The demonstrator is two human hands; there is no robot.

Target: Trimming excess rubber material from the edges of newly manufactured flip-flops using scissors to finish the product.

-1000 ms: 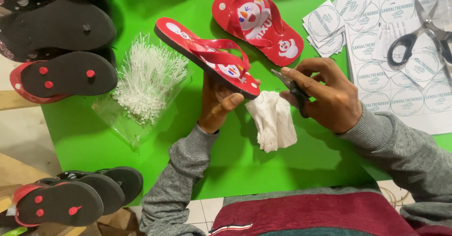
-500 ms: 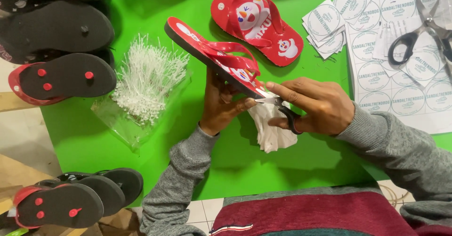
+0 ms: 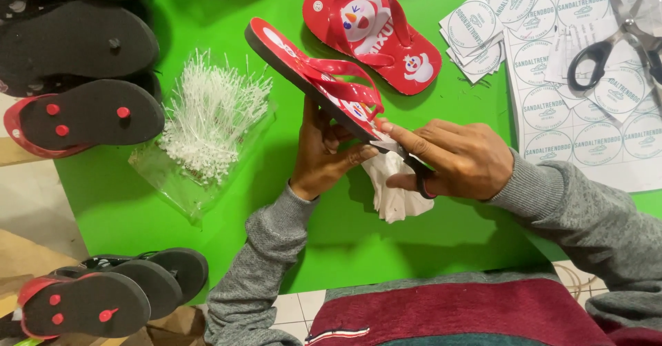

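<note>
Red sandal held at its heel end, tilted above the green worktop

My left hand (image 3: 324,156) is closed around the heel end of the red sandal (image 3: 314,77) from below, so the sandal slants up and away over the worktop (image 3: 441,242). My right hand (image 3: 458,160) is clamped on a small dark tool (image 3: 417,173) and presses against that same heel end. A crumpled white cloth (image 3: 393,194) sits just under the heel. The sandal looks like light, springy foam: easy to lift, likely to flex, so I judge the firm sole edge a better hold than the thin straps. Its mate (image 3: 372,32) lies flat just beyond it.
</note>
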